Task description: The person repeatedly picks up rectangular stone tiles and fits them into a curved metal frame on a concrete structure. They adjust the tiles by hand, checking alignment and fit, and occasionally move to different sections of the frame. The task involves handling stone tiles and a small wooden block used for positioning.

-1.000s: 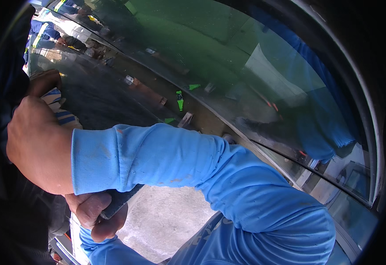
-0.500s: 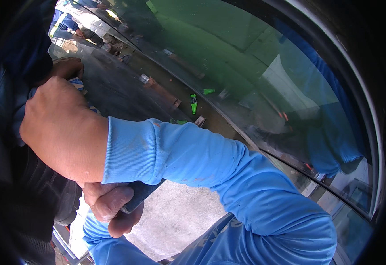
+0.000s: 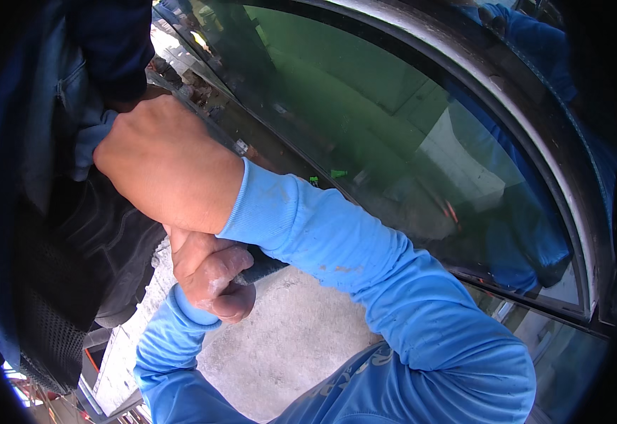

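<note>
My right arm, in a blue sleeve, reaches across from the lower right. At its end my right hand (image 3: 171,159) is bent at the wrist with its back toward me, against another person's dark blue clothing (image 3: 103,42). Its fingers are hidden, so I cannot see what they hold. Under that wrist, my left hand (image 3: 209,274) is closed, with pale dust on the fingers. A dark grey flat piece (image 3: 266,264) sticks out between its thumb and fingers and passes beneath my right sleeve. Most of this piece is hidden.
A large dark-framed glass pane (image 3: 351,92) with reflections fills the upper right. A pale grey concrete slab (image 3: 287,339) lies below my arms. At the left are the other person's dark trousers or shoe (image 3: 103,240) and black mesh (image 3: 47,325). Small green pieces (image 3: 338,174) show near the pane's edge.
Both my hands have shifted right in view; the left is also higher. The glass frame has shifted left with the tilting view. The left hand keeps hold of the dark piece.
</note>
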### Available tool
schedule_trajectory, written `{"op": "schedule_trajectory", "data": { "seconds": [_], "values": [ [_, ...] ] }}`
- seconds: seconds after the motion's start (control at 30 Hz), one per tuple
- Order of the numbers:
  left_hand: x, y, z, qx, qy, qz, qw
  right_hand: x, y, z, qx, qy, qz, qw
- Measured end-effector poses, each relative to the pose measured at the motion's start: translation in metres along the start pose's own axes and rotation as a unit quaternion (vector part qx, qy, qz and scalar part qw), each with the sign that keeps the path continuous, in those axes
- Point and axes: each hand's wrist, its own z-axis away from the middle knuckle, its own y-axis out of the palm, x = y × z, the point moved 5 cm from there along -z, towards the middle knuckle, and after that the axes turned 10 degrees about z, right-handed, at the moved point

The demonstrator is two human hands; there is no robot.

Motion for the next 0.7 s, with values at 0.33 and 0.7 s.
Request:
{"op": "schedule_trajectory", "data": {
  "seconds": [0.33, 0.7],
  "values": [
    [-0.0007, 0.0003, 0.002, 0.058, -0.023, -0.054, 0.997, -0.0061, 0.0013, 0.0011, 0.009, 0.031, -0.014, 0.999],
    [0.0013, 0.0042, 0.002, 0.036, -0.031, -0.005, 0.999, -0.0088, 0.0003, 0.0035, -0.027, 0.038, -0.028, 0.999]
  ]
}}
